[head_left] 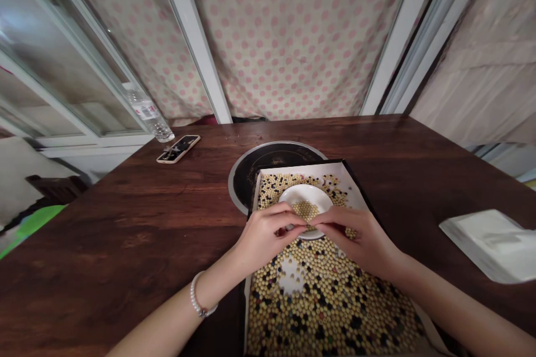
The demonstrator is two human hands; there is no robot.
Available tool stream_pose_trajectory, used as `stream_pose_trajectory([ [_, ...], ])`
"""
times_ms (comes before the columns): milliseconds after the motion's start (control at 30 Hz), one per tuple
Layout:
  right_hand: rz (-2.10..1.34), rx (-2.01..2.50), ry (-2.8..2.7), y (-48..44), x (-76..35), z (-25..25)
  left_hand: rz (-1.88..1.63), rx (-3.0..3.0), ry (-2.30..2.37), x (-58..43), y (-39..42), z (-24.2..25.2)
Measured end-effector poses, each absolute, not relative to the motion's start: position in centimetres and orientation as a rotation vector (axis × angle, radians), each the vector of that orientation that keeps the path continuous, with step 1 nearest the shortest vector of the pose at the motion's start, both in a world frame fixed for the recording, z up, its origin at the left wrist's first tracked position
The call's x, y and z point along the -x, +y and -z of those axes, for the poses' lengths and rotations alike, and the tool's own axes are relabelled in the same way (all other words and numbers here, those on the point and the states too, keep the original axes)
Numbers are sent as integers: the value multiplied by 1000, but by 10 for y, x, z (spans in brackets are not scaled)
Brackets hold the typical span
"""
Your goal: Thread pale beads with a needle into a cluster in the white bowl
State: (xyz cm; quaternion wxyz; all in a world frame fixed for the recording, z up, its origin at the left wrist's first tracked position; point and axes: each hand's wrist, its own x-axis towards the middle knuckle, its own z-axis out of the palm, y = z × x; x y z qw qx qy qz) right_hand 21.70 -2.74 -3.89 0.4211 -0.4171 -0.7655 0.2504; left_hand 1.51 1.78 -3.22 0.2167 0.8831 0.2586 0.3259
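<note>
My left hand (pixel 268 231) and my right hand (pixel 355 234) meet over a white bowl (pixel 288 194), fingertips pinched together and almost touching. Whatever sits between the fingertips is too small to make out. Inside the bowl lies a heap of small yellowish beads (pixel 305 210). The bowl stands in a shallow box (pixel 357 189) with a white inside and dark outer edges. Round the bowl, loose beads (pixel 310 301), mostly yellowish with black ones mixed in, cover much of the box floor. A pearl-like bracelet (pixel 196 295) circles my left wrist.
The box overlaps a round black inset (pixel 243 178) with a silver rim in the dark wooden table (pixel 167 223). A phone (pixel 179 149) and a clear plastic bottle (pixel 153 117) are at the back left. A white packet (pixel 489 240) lies at the right.
</note>
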Motion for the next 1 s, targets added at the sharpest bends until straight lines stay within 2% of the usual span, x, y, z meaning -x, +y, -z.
stream_pose_trajectory([
  [567, -755, 1128, -1856, -26, -216, 35, -1143, -2225, 1011, -15, 19, 28],
  [1000, -728, 1079, -1833, -25, -215, 37, -1194, -2158, 983, -14, 21, 32],
])
